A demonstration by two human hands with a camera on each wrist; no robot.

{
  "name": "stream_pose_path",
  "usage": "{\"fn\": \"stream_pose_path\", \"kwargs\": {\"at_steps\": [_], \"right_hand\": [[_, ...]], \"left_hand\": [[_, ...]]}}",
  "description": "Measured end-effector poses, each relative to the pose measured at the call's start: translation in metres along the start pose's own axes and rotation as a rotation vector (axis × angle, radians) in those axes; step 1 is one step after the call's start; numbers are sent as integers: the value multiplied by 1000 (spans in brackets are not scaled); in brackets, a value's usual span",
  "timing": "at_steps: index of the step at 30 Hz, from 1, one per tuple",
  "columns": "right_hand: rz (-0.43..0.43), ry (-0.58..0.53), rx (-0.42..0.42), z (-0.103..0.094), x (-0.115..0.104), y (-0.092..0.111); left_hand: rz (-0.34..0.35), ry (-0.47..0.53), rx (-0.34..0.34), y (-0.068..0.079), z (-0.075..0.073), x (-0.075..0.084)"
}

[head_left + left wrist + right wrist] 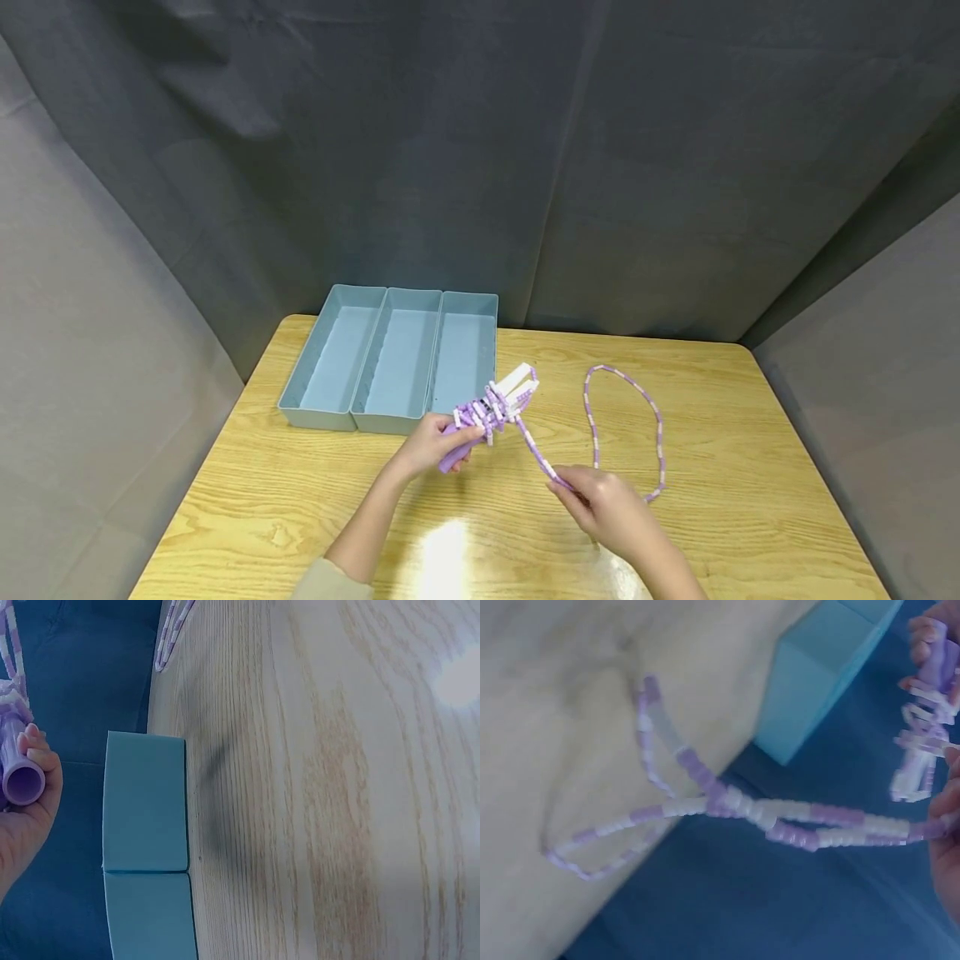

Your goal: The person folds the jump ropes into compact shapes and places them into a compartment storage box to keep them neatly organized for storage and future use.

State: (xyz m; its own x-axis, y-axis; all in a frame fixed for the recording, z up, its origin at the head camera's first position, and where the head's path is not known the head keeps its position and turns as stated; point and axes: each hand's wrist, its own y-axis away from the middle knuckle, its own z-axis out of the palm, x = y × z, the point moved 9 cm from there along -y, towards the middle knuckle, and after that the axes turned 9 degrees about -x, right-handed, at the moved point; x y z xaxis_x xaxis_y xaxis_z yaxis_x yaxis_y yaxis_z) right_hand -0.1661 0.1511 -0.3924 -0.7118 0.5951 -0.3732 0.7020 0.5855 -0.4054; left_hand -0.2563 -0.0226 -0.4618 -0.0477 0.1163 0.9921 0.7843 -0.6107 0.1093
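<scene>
The left grip (435, 444) is clamped round the purple handles (453, 458), thumb laid along the top, and holds them above the table with one hollow end turned back toward the person. Just beyond the thumb, turns of a purple-and-white beaded rope (536, 450) form a dense bundle (480, 410) about the handles; two white pieces (514, 378) jut from its far end. From this bundle a straight stretch of the rope runs to the right grip (603, 504), whose thumb and fingers pinch it, two strands together in the right wrist view. Past that hand the rope opens into a long loop on the person's right; whether the loop lies on the wood or hangs over it, I cannot tell. The step in hand appears to be winding: the left side serves as anchor, the right as guide. The next move would call for a steady left hold and light tension on the strands, so that a further turn seats without loosening the bundle. Farther out, a blue-grey tray (318, 419) with three compartments stands behind the left hand on the wood-grained table (720, 467), before a dark curtain (480, 167).
</scene>
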Motion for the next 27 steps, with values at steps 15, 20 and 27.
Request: {"fn": "stream_pose_path", "kwargs": {"at_steps": [15,20,27], "right_hand": [[-235,362,51,-34,-48,-37],[-276,408,6,-40,-51,-48],[-302,418,-42,-46,-45,-63]], "left_hand": [[-57,-94,-5,2,6,3],[-65,-112,-19,-7,6,-18],[-63,-136,-81,-12,12,-27]]}}
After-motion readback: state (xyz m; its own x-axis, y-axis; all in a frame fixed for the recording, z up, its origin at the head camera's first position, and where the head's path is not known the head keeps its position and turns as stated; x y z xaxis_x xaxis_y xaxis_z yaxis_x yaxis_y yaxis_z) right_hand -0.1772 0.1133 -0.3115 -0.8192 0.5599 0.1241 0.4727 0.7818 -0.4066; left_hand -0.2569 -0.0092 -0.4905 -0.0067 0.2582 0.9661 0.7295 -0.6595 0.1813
